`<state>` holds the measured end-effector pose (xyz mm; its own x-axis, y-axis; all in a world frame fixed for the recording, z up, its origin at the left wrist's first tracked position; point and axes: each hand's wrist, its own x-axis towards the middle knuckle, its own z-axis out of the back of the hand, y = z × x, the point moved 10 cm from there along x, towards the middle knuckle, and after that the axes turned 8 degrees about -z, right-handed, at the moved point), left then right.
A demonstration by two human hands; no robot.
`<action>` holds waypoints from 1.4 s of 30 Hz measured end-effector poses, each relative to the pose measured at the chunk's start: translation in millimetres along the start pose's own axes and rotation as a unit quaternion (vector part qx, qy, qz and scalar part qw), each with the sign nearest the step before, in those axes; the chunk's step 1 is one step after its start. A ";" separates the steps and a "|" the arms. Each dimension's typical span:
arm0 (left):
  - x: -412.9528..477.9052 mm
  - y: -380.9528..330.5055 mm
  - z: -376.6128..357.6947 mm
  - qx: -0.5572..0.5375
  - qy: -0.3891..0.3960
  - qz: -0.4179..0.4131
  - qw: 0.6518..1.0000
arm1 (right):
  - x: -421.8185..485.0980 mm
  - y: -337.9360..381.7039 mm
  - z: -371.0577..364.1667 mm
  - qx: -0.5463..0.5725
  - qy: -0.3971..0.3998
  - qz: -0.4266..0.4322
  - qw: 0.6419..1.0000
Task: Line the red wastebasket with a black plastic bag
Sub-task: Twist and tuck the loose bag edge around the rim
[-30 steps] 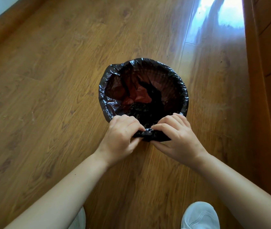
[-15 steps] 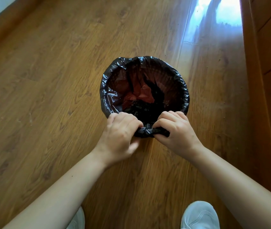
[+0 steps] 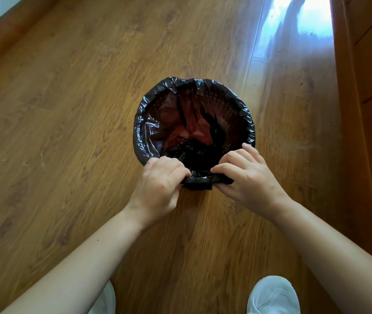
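A round wastebasket stands on the wooden floor, its rim wrapped all round by a shiny black plastic bag (image 3: pixel 145 123). Red shows through the thin plastic inside the wastebasket (image 3: pixel 194 130). At the near side of the rim, my left hand (image 3: pixel 160 189) and my right hand (image 3: pixel 246 177) both pinch a bunched, rolled fold of the bag between them. The hands sit a short way apart with the gathered plastic stretched across. The basket's outer wall is hidden.
Wooden floorboards (image 3: pixel 67 132) surround the basket. A wooden cabinet or door front (image 3: pixel 371 109) runs along the right edge, and a skirting board (image 3: pixel 3 44) crosses the upper left. Two white shoes (image 3: pixel 273 295) sit at the bottom, near the basket.
Both hands have stayed on the near rim. They have drawn slightly apart, and the rolled fold of bag between them looks longer.
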<state>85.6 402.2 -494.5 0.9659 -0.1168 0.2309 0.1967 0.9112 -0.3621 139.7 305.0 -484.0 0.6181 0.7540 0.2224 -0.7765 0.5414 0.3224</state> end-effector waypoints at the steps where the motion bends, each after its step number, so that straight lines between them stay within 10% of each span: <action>1: -0.4 0.9 -0.2 0.001 0.003 0.001 1.000 | 1.2 1.6 -1.8 0.000 0.001 -0.001 1.000; 42: -1.6 3.3 5.3 0.015 -0.046 0.015 0.999 | 2.8 1.8 -2.6 0.060 0.006 -0.075 0.995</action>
<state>83.8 407.4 -491.3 0.9517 -0.0534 0.3023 0.1612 0.9250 -0.3441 139.7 309.1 -485.2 0.7240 0.6728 0.1526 -0.6546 0.6002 0.4595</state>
